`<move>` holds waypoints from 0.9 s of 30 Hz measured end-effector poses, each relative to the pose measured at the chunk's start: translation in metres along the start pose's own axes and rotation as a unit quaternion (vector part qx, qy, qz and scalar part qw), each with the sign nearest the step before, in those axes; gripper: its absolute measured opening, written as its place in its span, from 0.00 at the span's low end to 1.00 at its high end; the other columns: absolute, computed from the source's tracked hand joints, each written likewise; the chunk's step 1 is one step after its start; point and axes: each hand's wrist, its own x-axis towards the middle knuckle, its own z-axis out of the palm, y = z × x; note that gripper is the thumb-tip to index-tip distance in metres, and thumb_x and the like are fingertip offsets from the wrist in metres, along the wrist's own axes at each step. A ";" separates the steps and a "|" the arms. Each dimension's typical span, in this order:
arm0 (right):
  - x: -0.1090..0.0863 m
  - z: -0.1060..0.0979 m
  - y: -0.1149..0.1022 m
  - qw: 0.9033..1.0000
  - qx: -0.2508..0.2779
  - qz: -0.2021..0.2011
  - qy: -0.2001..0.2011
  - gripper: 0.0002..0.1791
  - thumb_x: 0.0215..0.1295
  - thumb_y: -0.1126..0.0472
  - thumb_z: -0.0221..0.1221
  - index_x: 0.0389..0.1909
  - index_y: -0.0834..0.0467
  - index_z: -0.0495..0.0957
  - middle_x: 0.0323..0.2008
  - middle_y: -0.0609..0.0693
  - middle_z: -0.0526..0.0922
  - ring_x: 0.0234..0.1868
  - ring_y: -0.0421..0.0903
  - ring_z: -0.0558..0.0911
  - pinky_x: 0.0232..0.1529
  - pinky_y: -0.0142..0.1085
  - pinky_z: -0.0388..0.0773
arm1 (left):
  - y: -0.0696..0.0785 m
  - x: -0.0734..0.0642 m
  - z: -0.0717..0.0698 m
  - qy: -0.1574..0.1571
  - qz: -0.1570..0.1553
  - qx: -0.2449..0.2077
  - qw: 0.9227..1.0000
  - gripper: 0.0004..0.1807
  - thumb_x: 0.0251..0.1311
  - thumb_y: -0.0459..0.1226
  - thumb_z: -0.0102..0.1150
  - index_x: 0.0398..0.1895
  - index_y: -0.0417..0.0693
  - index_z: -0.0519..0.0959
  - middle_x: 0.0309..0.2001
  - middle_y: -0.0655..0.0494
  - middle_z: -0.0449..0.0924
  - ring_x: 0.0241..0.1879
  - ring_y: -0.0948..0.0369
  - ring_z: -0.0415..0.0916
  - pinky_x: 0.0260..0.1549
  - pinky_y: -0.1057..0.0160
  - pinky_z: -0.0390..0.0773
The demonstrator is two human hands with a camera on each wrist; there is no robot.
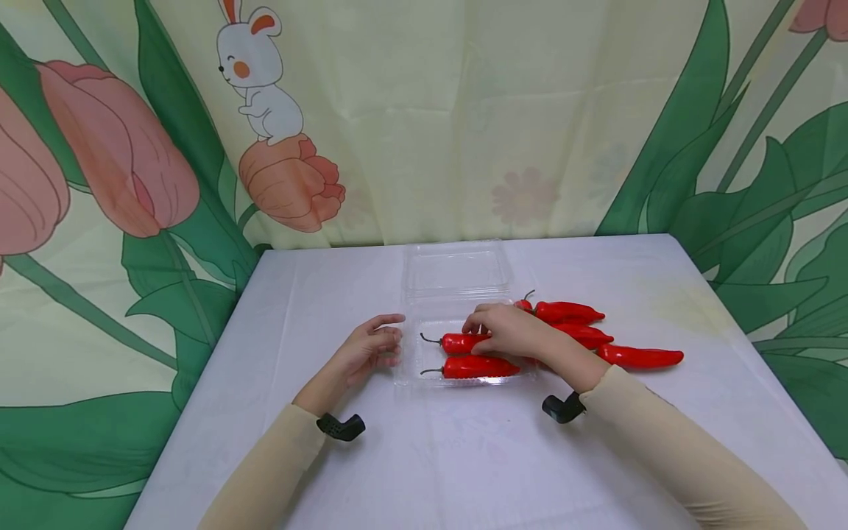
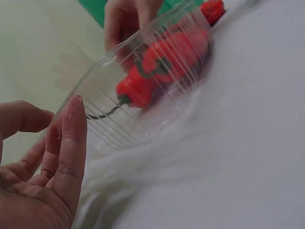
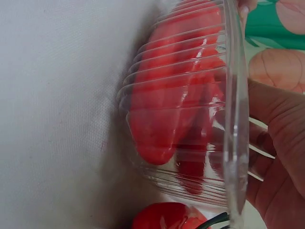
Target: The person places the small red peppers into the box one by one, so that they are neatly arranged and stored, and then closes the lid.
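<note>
On my head feed, the rear pepper (image 1: 457,343) lies inside the clear plastic box (image 1: 412,361), its thin stem pointing left, and the right hand (image 1: 509,330) has it pinched between thumb and bent fingers. Just in front of it, in the same box, lies the front pepper (image 1: 480,366), stem the same way and roughly parallel. The left hand (image 1: 371,346) is at the box's left side with a free grasp — fingers spread and gently bent, nothing in them; I can't tell whether the tips touch the rim. My left wrist feed shows those fingers right by the rim, with red peppers behind the ribbed wall. The clear lid (image 1: 457,269) extends back from the far edge of the box. To the right, outside the box, lie more red peppers (image 1: 640,358), a few bunched close together behind the right forearm, one of them mostly covered by the hand. All of this sits on a white tablecloth (image 1: 464,456). Both arms wear beige sleeves (image 1: 669,434) — a black device (image 1: 341,427) shows at each wrist. Behind the table hangs a pale curtain (image 1: 424,132) printed with pink tulips, green leaves and a white rabbit (image 1: 271,110).
</note>
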 end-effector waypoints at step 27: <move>-0.012 -0.007 0.005 1.000 0.020 0.008 0.010 0.21 0.62 0.57 0.71 0.56 0.51 0.84 0.50 0.47 0.85 0.48 0.46 0.83 0.46 0.38 0.86 | 0.000 -0.003 0.002 0.009 0.003 0.000 1.000 0.29 0.68 0.28 0.56 0.72 0.40 0.65 0.38 0.58 0.78 0.31 0.63 0.79 0.30 0.66 0.86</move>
